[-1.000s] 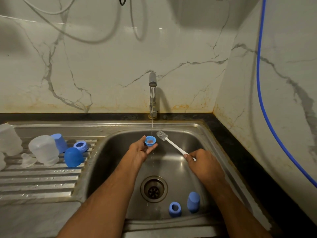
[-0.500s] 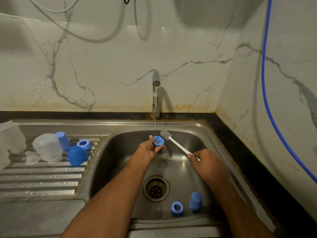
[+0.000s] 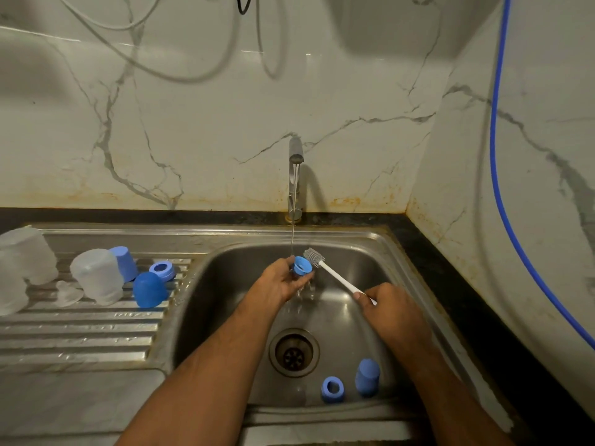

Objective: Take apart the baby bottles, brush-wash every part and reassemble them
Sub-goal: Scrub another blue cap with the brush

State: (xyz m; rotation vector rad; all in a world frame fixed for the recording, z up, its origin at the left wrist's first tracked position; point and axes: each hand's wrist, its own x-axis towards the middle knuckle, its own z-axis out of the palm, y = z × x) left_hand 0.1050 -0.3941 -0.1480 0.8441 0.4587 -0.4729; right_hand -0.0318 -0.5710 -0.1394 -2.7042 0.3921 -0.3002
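The stainless steel sink [image 3: 380, 252] carried a thin stream from the grey tap [image 3: 295, 175]. On its ribbed draining board [image 3: 80, 329] stood frosted translucent bottle bodies [image 3: 96, 276] and blue plastic caps [image 3: 148, 289], apparently washed. The left hand [image 3: 280, 281] gripped a small blue plastic collar ring [image 3: 302, 265] under the stream. The right hand [image 3: 391, 312] was closed round a white-handled bottle brush [image 3: 335, 274], bristles just beside the ring. A blue ring [image 3: 332, 388] and blue cap [image 3: 367, 376] lay in the basin, judged unwashed. Reassembly remained outstanding.
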